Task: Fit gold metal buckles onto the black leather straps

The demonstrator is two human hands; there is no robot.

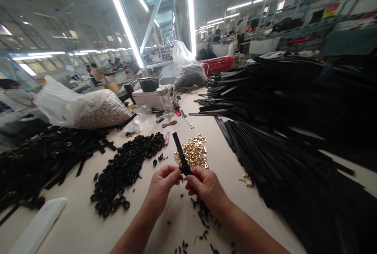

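My left hand [163, 185] and my right hand [204, 185] meet over the table, both pinched on the lower end of a black strap [179, 151] that sticks up and away from me. A small black loop sits round the strap at my fingertips. Just beyond my hands lies a pile of gold buckles [193, 153]. To the left of it spreads a heap of black loops [126, 167]. Small black bits lie scattered on the table below my wrists.
A big stack of black straps [294, 128] fills the right side. Finished black pieces [35, 159] pile up at left, behind them a plastic bag of small parts [88, 108]. A clear bottle [166, 100], boxes and a red basket [219, 65] stand farther back. Other people work in the distance.
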